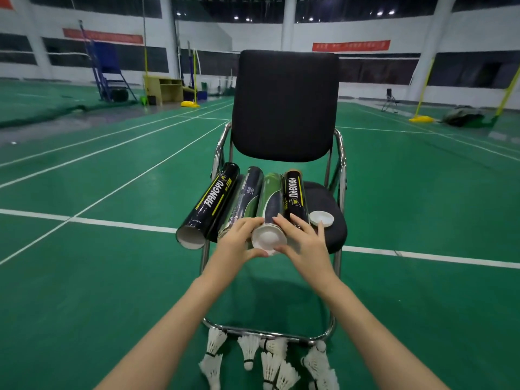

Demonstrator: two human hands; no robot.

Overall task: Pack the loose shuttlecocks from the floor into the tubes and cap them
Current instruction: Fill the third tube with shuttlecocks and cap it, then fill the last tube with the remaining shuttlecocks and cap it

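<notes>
**Both hands closed in on one point**

Two bare forearms reach forward from six o'clock and converge toward twelve. The left hand (237, 237) curls at nine o'clock of the meeting point, thumb tucked underneath, fingers wrapped over. The right hand (302, 239) mirrors it at three o'clock, fingers spread and bent, thumb pressing inward.

Black chair seat (323, 201) with four tubes (209, 204), one loose cap (321, 218); shuttlecocks (249, 350) on green floor (112, 277)
</notes>
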